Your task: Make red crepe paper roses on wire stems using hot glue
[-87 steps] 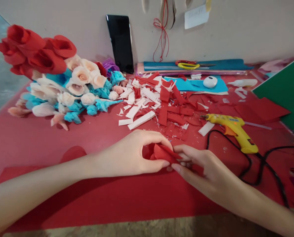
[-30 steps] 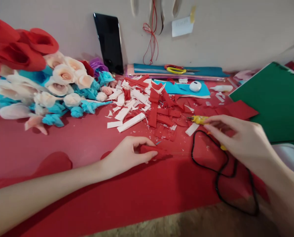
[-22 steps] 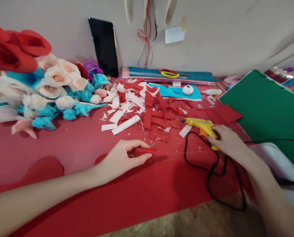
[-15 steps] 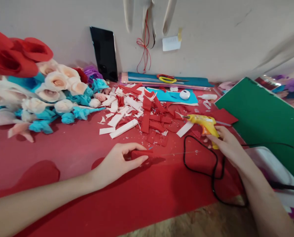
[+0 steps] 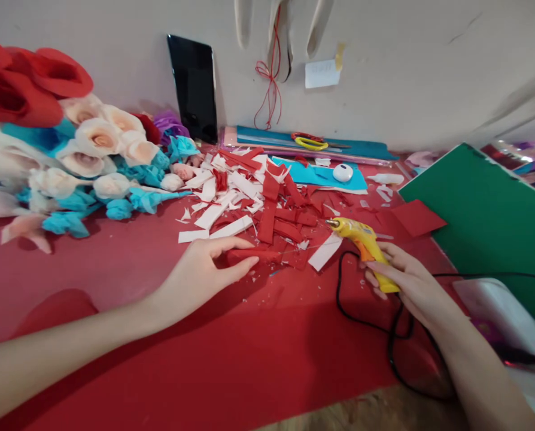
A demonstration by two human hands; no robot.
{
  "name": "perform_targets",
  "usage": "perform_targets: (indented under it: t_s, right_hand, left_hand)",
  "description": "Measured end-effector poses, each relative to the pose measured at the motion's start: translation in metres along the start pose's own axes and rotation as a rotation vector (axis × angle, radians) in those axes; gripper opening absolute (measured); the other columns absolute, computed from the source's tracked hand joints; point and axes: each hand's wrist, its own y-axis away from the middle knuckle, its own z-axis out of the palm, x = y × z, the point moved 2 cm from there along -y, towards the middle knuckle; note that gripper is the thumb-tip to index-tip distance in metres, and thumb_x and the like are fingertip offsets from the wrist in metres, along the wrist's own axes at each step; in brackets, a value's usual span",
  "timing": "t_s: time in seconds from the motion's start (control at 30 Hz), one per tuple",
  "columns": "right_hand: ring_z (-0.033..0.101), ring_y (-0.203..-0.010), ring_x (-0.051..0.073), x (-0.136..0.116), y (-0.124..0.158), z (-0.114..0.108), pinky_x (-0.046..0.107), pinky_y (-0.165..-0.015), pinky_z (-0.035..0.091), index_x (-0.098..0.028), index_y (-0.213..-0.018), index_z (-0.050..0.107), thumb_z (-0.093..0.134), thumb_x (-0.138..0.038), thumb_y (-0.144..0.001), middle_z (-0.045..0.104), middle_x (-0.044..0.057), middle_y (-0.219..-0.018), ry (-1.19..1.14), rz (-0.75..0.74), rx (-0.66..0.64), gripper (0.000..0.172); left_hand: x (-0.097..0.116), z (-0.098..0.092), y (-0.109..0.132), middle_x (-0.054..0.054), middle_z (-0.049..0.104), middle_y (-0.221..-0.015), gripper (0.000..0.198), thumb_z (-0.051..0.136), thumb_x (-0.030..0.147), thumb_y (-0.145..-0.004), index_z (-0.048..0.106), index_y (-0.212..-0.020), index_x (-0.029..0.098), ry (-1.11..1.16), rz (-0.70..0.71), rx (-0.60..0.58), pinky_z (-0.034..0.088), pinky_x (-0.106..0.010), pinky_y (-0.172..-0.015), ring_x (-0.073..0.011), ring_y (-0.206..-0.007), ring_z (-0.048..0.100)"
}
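Note:
Between the thumb and fingers of my left hand (image 5: 204, 272) is a red paper piece (image 5: 256, 256), its far end pointing right. Over on the right, my right hand (image 5: 406, 278) is wrapped round the handle of a yellow hot glue gun (image 5: 357, 232), nozzle aimed left. A thin glue thread seems to stretch from near the nozzle toward the red piece. The gun's black cord (image 5: 339, 293) loops on the table below it. Just beyond my left hand lies a heap of red and white paper strips (image 5: 267, 209).
Crepe paper flowers (image 5: 99, 140) are piled on the left. A dark tablet (image 5: 193, 90) leans against the wall. Scissors (image 5: 310, 142) lie on coloured sheets at the back, near a white earbud case (image 5: 343, 172). A green board (image 5: 483, 221) slants at the right.
My left hand has moved up and slightly left with the red paper piece. The glue gun has tilted more and sits slightly lower at its handle. The view has shifted slightly.

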Motion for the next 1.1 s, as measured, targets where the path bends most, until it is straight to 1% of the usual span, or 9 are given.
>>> perform_targets:
  t_s: [0.1,0.3,0.47,0.57,0.7,0.77,0.83,0.97,1.1]
  right_hand:
    - [0.045,-0.047,0.007,0.000,0.001,0.002,0.017,-0.032,0.035,-0.017,-0.089,0.042,0.066,-0.034,-0.067,0.049,-0.001,-0.068,-0.028,0.026,-0.013,0.037]
    - [0.045,-0.048,0.008,-0.003,0.006,0.004,0.016,-0.033,0.034,-0.018,-0.091,0.044,0.064,-0.031,-0.070,0.050,-0.001,-0.070,-0.062,0.057,-0.053,0.032]
    - [0.043,-0.048,0.007,-0.005,0.009,0.003,0.016,-0.032,0.032,-0.018,-0.088,0.047,0.065,-0.030,-0.070,0.051,0.001,-0.071,-0.109,0.073,-0.062,0.028]
    - [0.043,-0.049,0.008,-0.008,0.009,0.002,0.017,-0.033,0.032,-0.018,-0.088,0.049,0.065,-0.029,-0.068,0.052,0.002,-0.074,-0.156,0.047,-0.024,0.028]
    - [0.042,-0.053,0.006,-0.015,0.011,-0.004,0.015,-0.036,0.034,-0.019,-0.083,0.049,0.062,-0.028,-0.069,0.050,0.002,-0.085,-0.236,-0.063,0.088,0.021]
    - [0.041,-0.055,0.006,-0.018,0.012,-0.006,0.014,-0.036,0.033,-0.019,-0.082,0.049,0.060,-0.027,-0.071,0.049,0.002,-0.086,-0.247,-0.088,0.116,0.017]
    - [0.041,-0.054,0.006,-0.019,0.012,-0.007,0.014,-0.036,0.033,-0.019,-0.082,0.049,0.060,-0.026,-0.071,0.049,0.002,-0.085,-0.233,-0.080,0.109,0.017]
    - [0.041,-0.051,0.007,-0.023,0.015,0.001,0.016,-0.034,0.034,-0.019,-0.085,0.051,0.063,-0.028,-0.069,0.051,0.002,-0.081,-0.167,-0.043,0.042,0.022]
    - [0.041,-0.049,0.008,-0.035,0.019,0.009,0.017,-0.031,0.032,-0.018,-0.086,0.053,0.060,-0.036,-0.071,0.053,0.004,-0.079,-0.104,-0.035,-0.049,0.024]
  left_hand:
    - [-0.001,0.002,-0.003,0.003,0.067,-0.063,0.023,0.056,0.037,-0.074,0.065,-0.084,0.019,0.035,-0.056,-0.046,0.042,-0.016,-0.047,-0.0087,-0.048,0.056]
    - [-0.003,0.001,-0.007,0.002,0.069,-0.068,0.025,0.057,0.039,-0.073,0.066,-0.084,0.019,0.008,-0.108,-0.035,0.043,-0.017,-0.049,-0.0102,-0.050,0.059]
    - [-0.007,0.001,-0.010,0.001,0.070,-0.075,0.026,0.057,0.042,-0.073,0.066,-0.083,0.020,-0.059,-0.102,-0.032,0.044,-0.019,-0.054,-0.0123,-0.057,0.061]
    - [-0.007,0.002,-0.010,0.001,0.070,-0.076,0.024,0.056,0.040,-0.074,0.066,-0.083,0.021,-0.060,-0.097,-0.054,0.045,-0.020,-0.059,-0.0133,-0.062,0.062]
    - [-0.006,0.003,-0.010,0.001,0.069,-0.066,0.025,0.054,0.040,-0.075,0.066,-0.084,0.020,-0.042,-0.101,-0.086,0.044,-0.020,-0.054,-0.0134,-0.059,0.062]
    - [-0.005,0.002,-0.010,0.001,0.068,-0.064,0.025,0.053,0.040,-0.076,0.066,-0.084,0.019,-0.033,-0.089,-0.088,0.043,-0.019,-0.052,-0.0127,-0.057,0.061]
    - [-0.004,0.000,-0.010,0.001,0.068,-0.067,0.025,0.054,0.040,-0.075,0.066,-0.084,0.019,-0.014,-0.084,-0.044,0.043,-0.019,-0.051,-0.0119,-0.055,0.060]
    - [0.002,-0.009,-0.007,0.000,0.068,-0.065,0.028,0.060,0.040,-0.070,0.067,-0.085,0.017,0.068,-0.104,0.111,0.045,-0.018,-0.048,-0.0117,-0.053,0.058]
    - [0.007,-0.017,-0.003,0.001,0.069,-0.067,0.025,0.062,0.038,-0.068,0.068,-0.084,0.019,0.094,-0.083,0.178,0.043,-0.016,-0.045,-0.0105,-0.053,0.057]
